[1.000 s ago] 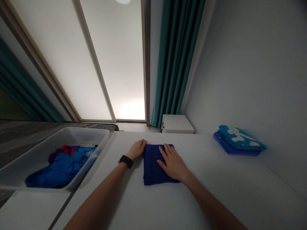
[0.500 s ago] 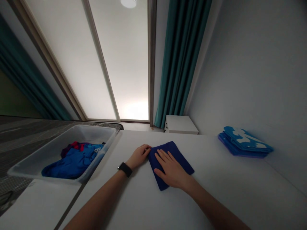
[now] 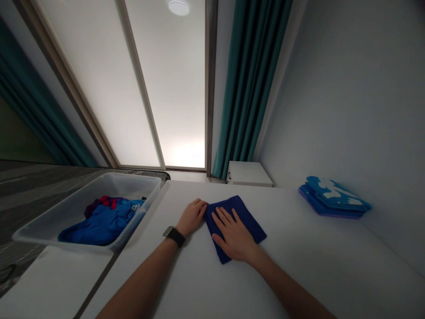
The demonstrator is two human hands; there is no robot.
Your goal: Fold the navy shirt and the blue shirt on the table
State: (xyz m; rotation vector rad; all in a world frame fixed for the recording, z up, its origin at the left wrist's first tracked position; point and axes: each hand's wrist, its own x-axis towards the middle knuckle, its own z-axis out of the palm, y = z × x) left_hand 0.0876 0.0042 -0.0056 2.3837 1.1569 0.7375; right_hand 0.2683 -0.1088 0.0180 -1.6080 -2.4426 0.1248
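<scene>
A folded dark blue cloth (image 3: pixel 247 217) lies turned at an angle on the white table (image 3: pixel 299 266). My right hand (image 3: pixel 232 237) rests flat on it with the fingers stretched out and apart. My left hand (image 3: pixel 191 216), a black watch on its wrist, has its fingers curled at the cloth's left corner; whether they pinch the edge is hard to make out.
A clear plastic bin (image 3: pixel 66 212) with crumpled blue and red clothes (image 3: pixel 102 219) stands at the left. A stack of folded blue cloths (image 3: pixel 334 201) lies at the right by the wall. A small white cabinet (image 3: pixel 249 173), teal curtains and a frosted window are behind.
The cloth has been turned from square-on to an angle, its far corner swinging right. Both hands stayed on it; in the last half second almost nothing moved.
</scene>
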